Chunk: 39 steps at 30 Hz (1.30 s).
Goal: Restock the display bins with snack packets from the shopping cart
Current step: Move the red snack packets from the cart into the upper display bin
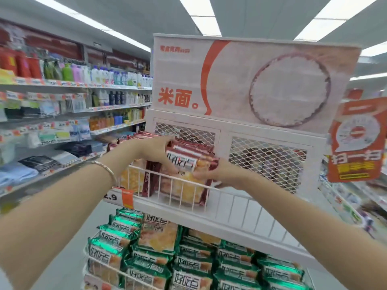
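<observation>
A white wire display bin (240,208) forms the upper tier of a stand. Dark red snack packets (186,158) stand upright in its left part. My left hand (155,151), with a gold bangle on the wrist, grips the top left of the front red packets. My right hand (213,174) holds their lower right corner. Both hands are inside the bin. The bin's right part shows bare white floor. Below, a lower bin (100,262) is packed with several green snack packets (194,264). The shopping cart is out of view.
A large white and orange sign (251,80) with a mesh panel (266,162) rises behind the upper bin. An orange price tag (123,197) hangs on its front left. Shelves of bottles and folded goods (62,101) line the aisle at left. An orange poster (356,143) hangs at right.
</observation>
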{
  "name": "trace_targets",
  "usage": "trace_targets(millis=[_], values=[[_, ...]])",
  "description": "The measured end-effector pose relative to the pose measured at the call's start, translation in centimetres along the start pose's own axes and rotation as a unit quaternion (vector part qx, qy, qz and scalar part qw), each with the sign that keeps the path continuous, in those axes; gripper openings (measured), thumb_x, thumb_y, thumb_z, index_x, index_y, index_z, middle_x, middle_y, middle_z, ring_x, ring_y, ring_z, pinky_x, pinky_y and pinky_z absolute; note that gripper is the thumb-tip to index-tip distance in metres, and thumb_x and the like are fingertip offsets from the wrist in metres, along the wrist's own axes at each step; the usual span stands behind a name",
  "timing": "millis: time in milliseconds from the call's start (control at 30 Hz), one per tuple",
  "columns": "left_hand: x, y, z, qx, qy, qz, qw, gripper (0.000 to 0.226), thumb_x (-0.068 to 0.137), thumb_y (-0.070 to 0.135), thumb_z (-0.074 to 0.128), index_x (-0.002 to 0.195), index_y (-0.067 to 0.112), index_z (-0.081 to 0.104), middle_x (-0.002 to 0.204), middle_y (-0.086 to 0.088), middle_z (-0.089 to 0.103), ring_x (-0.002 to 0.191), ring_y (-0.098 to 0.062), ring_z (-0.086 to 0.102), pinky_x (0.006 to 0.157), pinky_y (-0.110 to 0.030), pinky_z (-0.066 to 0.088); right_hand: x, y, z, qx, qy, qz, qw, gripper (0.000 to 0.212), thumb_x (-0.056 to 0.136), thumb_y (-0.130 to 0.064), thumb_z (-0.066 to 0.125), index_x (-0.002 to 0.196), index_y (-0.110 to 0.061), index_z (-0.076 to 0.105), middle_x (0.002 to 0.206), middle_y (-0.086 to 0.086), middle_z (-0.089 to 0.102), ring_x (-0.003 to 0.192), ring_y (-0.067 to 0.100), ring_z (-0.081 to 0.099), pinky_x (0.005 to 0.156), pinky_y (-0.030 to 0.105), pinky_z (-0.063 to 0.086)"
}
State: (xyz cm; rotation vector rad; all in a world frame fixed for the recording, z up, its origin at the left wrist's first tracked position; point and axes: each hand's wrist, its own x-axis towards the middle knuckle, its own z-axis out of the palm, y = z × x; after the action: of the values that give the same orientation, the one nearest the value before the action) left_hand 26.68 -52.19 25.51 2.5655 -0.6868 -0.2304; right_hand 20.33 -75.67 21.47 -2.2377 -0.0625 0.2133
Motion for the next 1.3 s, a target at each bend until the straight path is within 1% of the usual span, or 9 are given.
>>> trace_targets(millis=[200, 333, 500, 633, 733, 833, 967, 1167, 1300], values=[[-0.3, -0.9, -0.1, -0.012, -0.045, 0.006, 0.999, 0.115, 0.073, 0.055, 0.08, 0.156, 0.046, 0.002, 0.166, 0.015, 0.003, 0.152, -0.016, 0.012, 0.122, -0.044, 0.018, 0.3, -1.0, -1.3, 0.089, -0.127, 0.085, 0.984, 0.113, 0.071, -0.086, 0.05, 0.156, -0.014, 0.027, 0.155, 0.018, 0.037, 0.141, 0.037, 0.04, 0.115, 0.053, 0.034], [-0.2, -2.4, 0.1, 0.091, -0.004, -0.022, 0.996, 0.103, 0.066, 0.094, 0.043, 0.153, 0.053, 0.008, 0.166, 0.014, 0.006, 0.154, -0.016, 0.001, 0.122, -0.057, 0.005, 1.7, -1.0, -2.2, 0.284, 0.035, 0.143, 0.947, 0.095, 0.087, -0.085, 0.023, 0.159, -0.024, 0.01, 0.165, 0.018, 0.009, 0.15, 0.043, 0.013, 0.115, 0.069, 0.018], [-0.2, -3.4, 1.6, 0.117, 0.04, -0.017, 0.992, 0.12, 0.046, 0.107, 0.015, 0.153, 0.054, 0.013, 0.167, 0.01, 0.009, 0.153, -0.015, 0.008, 0.122, -0.055, -0.002, 5.4, -2.7, 2.8, 0.376, -0.013, 0.152, 0.914, 0.079, 0.094, -0.077, 0.025, 0.094, -0.007, 0.062, 0.09, 0.014, 0.074, 0.095, 0.029, 0.073, 0.083, 0.038, 0.058], [-0.4, -4.1, 1.6, 0.04, 0.073, 0.005, 0.997, 0.104, 0.054, 0.101, 0.036, 0.148, 0.056, 0.03, 0.166, 0.014, 0.006, 0.153, -0.019, 0.009, 0.123, -0.055, 0.005, 5.2, -2.9, 2.0, 0.335, 0.003, 0.112, 0.935, 0.076, 0.09, -0.08, 0.026, 0.095, -0.013, 0.062, 0.103, 0.014, 0.075, 0.089, 0.028, 0.073, 0.077, 0.035, 0.056], [-0.6, -4.7, 1.1, 0.1, 0.098, 0.038, 0.989, 0.101, 0.055, 0.103, 0.03, 0.146, 0.06, 0.026, 0.166, 0.017, 0.001, 0.154, -0.014, 0.001, 0.122, -0.058, -0.004, 4.3, -1.5, 1.5, 0.08, 0.126, -0.082, 0.985, 0.08, 0.084, -0.084, 0.026, 0.147, -0.035, 0.031, 0.166, 0.001, 0.018, 0.151, 0.022, 0.021, 0.122, 0.052, 0.016], [-0.9, -5.0, 0.8, 0.166, 0.075, 0.028, 0.983, 0.105, 0.051, 0.106, 0.017, 0.147, 0.064, 0.013, 0.165, 0.018, -0.002, 0.153, -0.01, 0.0, 0.12, -0.06, -0.009, 2.5, -0.7, 0.1, -0.379, 0.107, -0.362, 0.845, 0.065, 0.1, -0.064, 0.025, 0.155, -0.046, -0.003, 0.166, -0.009, -0.014, 0.152, 0.01, -0.017, 0.121, 0.041, -0.014], [-0.7, -5.8, 1.5, 0.188, 0.04, 0.033, 0.981, 0.096, 0.057, 0.104, 0.018, 0.145, 0.068, 0.006, 0.165, 0.018, -0.001, 0.153, -0.012, 0.009, 0.123, -0.056, -0.001, 3.7, -0.6, -0.5, -0.531, 0.034, -0.412, 0.74, 0.071, 0.096, -0.07, 0.018, 0.158, -0.036, 0.006, 0.167, 0.002, 0.009, 0.152, 0.023, 0.018, 0.122, 0.04, 0.021], [-0.2, -6.4, 2.0, 0.182, 0.075, 0.05, 0.979, 0.084, 0.068, 0.098, 0.019, 0.145, 0.066, 0.008, 0.165, 0.019, -0.001, 0.152, -0.006, 0.003, 0.124, -0.047, -0.006, 4.0, -1.2, 0.2, -0.486, 0.021, -0.333, 0.808, 0.075, 0.094, -0.072, 0.029, 0.158, -0.035, 0.016, 0.166, -0.009, 0.014, 0.15, 0.014, 0.022, 0.121, 0.038, 0.025], [-2.3, -7.6, 2.9, 0.202, 0.155, 0.058, 0.965, 0.088, 0.079, 0.09, 0.014, 0.154, 0.048, -0.008, 0.162, 0.016, -0.016, 0.15, -0.004, -0.017, 0.122, -0.043, -0.016, 2.1, -5.1, 0.4, -0.267, -0.057, -0.165, 0.948, 0.069, 0.095, -0.07, 0.026, 0.151, -0.032, 0.04, 0.16, -0.008, 0.032, 0.146, 0.014, 0.031, 0.119, 0.034, 0.019]])
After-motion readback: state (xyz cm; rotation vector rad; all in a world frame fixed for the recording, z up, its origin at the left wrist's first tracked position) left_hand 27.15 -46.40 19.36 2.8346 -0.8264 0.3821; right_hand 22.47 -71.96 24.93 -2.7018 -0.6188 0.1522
